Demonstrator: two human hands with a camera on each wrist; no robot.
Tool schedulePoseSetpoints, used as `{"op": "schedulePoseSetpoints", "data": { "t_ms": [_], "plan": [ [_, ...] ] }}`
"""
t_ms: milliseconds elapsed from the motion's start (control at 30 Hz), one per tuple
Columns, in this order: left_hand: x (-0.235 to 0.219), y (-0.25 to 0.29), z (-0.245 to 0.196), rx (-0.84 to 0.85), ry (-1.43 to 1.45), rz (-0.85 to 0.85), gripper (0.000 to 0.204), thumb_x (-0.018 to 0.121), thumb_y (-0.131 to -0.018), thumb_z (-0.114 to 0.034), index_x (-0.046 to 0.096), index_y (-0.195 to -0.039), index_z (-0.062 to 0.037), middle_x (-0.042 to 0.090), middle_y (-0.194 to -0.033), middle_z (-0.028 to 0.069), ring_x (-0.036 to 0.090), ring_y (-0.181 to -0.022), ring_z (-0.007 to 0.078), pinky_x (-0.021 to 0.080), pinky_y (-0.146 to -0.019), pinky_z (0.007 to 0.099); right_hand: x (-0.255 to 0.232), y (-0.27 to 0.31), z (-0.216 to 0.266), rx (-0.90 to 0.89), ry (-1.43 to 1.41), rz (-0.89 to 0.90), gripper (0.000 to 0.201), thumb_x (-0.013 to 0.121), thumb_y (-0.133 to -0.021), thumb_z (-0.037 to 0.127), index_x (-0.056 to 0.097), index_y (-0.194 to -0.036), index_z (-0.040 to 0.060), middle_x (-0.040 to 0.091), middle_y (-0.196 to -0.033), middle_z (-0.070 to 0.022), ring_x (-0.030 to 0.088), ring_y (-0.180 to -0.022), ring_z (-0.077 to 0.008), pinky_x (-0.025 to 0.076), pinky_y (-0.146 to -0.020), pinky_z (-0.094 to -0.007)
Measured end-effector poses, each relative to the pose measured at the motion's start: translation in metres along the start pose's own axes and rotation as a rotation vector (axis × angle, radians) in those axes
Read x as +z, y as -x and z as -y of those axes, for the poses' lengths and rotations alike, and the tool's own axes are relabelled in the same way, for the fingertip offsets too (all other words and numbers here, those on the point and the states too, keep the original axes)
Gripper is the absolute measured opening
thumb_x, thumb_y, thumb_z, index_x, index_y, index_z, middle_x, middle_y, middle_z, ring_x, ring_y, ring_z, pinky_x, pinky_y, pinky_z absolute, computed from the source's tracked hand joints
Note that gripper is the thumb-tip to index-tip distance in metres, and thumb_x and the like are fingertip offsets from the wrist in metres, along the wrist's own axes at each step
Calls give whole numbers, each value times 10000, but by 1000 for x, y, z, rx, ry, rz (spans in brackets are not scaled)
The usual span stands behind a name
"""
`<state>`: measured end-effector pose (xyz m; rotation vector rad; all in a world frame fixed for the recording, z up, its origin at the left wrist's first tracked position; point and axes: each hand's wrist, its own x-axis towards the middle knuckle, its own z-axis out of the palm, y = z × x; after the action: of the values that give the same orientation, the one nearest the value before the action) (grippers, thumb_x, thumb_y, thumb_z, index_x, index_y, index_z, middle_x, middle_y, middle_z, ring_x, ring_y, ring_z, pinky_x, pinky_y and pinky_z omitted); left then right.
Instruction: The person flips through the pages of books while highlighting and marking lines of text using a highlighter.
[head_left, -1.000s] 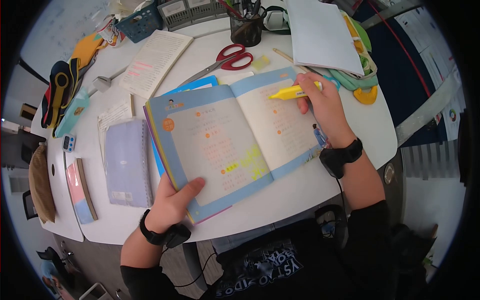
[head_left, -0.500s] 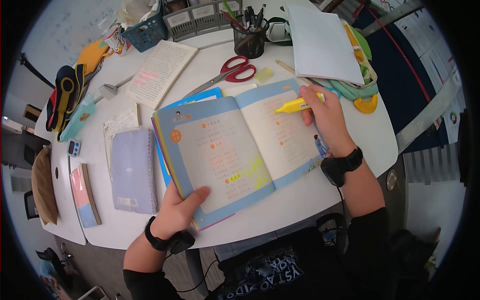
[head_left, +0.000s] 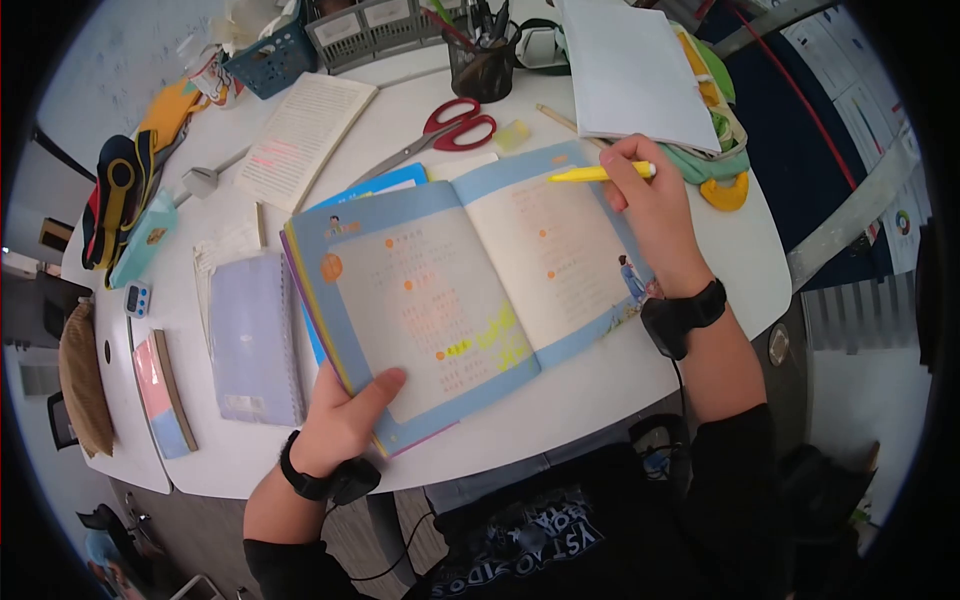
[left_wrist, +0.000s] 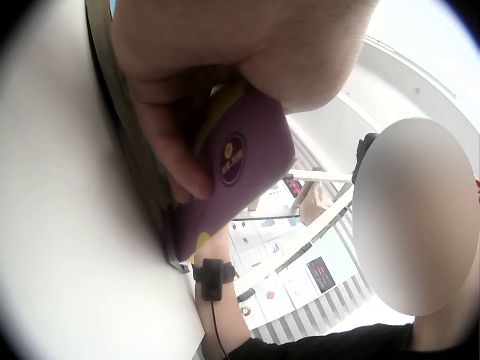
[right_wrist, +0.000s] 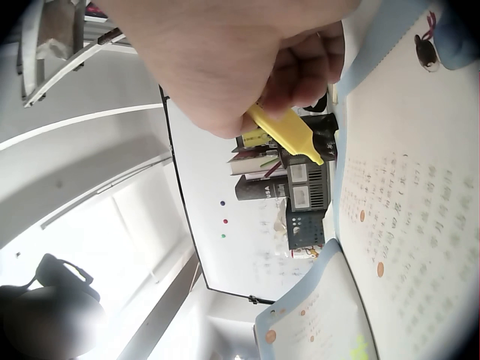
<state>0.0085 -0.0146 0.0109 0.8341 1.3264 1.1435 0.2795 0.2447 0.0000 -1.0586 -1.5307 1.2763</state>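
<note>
An open book (head_left: 450, 290) with blue page borders lies tilted over the table's front, yellow marks at the lower part of its left page. The left hand (head_left: 345, 415) grips its lower left corner, thumb on the page; in the left wrist view the fingers of that hand (left_wrist: 240, 60) lie against the purple cover (left_wrist: 247, 150). In the right hand (head_left: 655, 220) a yellow highlighter (head_left: 605, 173) is pinched, its tip over the top of the right page. The right wrist view has the highlighter (right_wrist: 289, 135) under the right hand (right_wrist: 225, 60), its tip apart from the paper.
Behind the book lie red-handled scissors (head_left: 460, 125), a printed book (head_left: 305, 140) and a mesh pen cup (head_left: 480, 70). A lilac notebook (head_left: 252, 340) is to the left, with a small timer (head_left: 137, 299) beyond. White paper (head_left: 640, 75) covers part of a green pouch (head_left: 710, 165) at the back right.
The highlighter has turned in the right hand to lie flatter and stands nearer the top of the right page. The left hand keeps its grip on the book. The head view has shifted slightly.
</note>
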Motion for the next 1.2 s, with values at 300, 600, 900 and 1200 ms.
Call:
{"op": "schedulePoseSetpoints", "data": {
  "t_ms": [300, 600, 900, 1200],
  "plan": [
    [-2, 0, 1, -38, 67, -21, 383, 600, -1009, -7, 563, -1387, 39, 676, -1282, 98, 635, -1143, 166, 518, -976, 337, -4, 4, 15, 35, -158, -24, 239, 729, -1006, 273, 724, -1009, 34, 483, -679, 70, 375, -603, -16, 303, -574, -205],
    [-1, 1, -1, -59, 90, 11, 381, 597, -1011, -8, 559, -1386, 41, 683, -1271, 99, 643, -1143, 167, 523, -968, 329, -4, 0, 9, 92, -33, -9, 234, 697, -1029, 216, 625, -883, 48, 497, -697, 52, 390, -604, -20, 303, -574, -201],
    [2, 0, -2, 5, 67, -4, 384, 587, -1016, -8, 550, -1395, 44, 670, -1298, 109, 636, -1156, 170, 524, -973, 331, -2, -6, 0, 100, -148, 15, 237, 679, -1041, 224, 637, -922, 23, 455, -683, 56, 384, -595, -32, 323, -582, -217],
    [2, 0, -1, -10, 73, 11, 398, 573, -1012, 5, 542, -1407, 46, 666, -1315, 117, 638, -1179, 184, 523, -991, 340, -4, -5, -6, 102, -156, 18, 330, 676, -1041, 322, 680, -972, 0, 480, -669, 39, 418, -603, -38, 327, -577, -217]
  ]
}}
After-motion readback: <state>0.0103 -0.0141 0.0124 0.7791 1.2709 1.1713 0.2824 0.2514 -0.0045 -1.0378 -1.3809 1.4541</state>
